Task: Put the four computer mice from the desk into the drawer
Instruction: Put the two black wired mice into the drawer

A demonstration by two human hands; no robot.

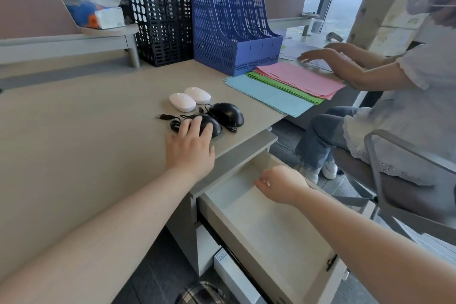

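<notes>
Desk [74,131]: pale wood-look top, with all four mice grouped near its right edge.
Drawer [271,224]: pulled out below the desk edge — white inside, nothing in it.
Left hand [190,148]: fingers spread and laid over the nearer black mouse [212,124], not clearly closed round it.
Right hand [281,184]: loosely curled over the drawer, holding nothing.
Black mice: glossy, corded; the second [228,112] lies just beside the first, cables tangled.
White mice: two smooth ovals [182,102] [198,95], touching — just behind the black pair.
</notes>
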